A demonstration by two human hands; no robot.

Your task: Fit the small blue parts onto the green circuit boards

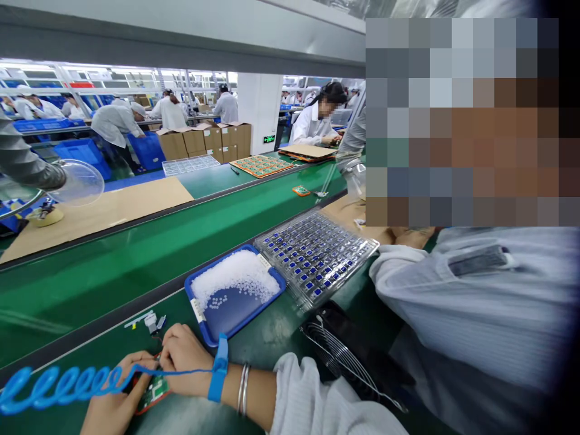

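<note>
A small green circuit board (154, 391) with an orange-red edge lies at the front left of the bench. My left hand (118, 386) grips it from the left, fingers curled along its side. Over the board's upper right edge, my right hand (185, 362) is closed with its fingertips bent down; whatever is between them is hidden. A blue wrist strap (219, 370) with a coiled blue cord (67, 386) is around my right wrist. Just beyond my hands lie a few small grey and white parts (153, 322). Right of them, a blue tray (247, 331) holds many tiny white pieces (240, 272).
A clear plastic tray (317, 257) of blue-and-silver parts sits farther right. A black fan-like unit with a wire grille (344, 353) lies before it. Beyond runs a green conveyor (149, 254) carrying a small board (301, 190). A co-worker's sleeve (408, 272) is close at right.
</note>
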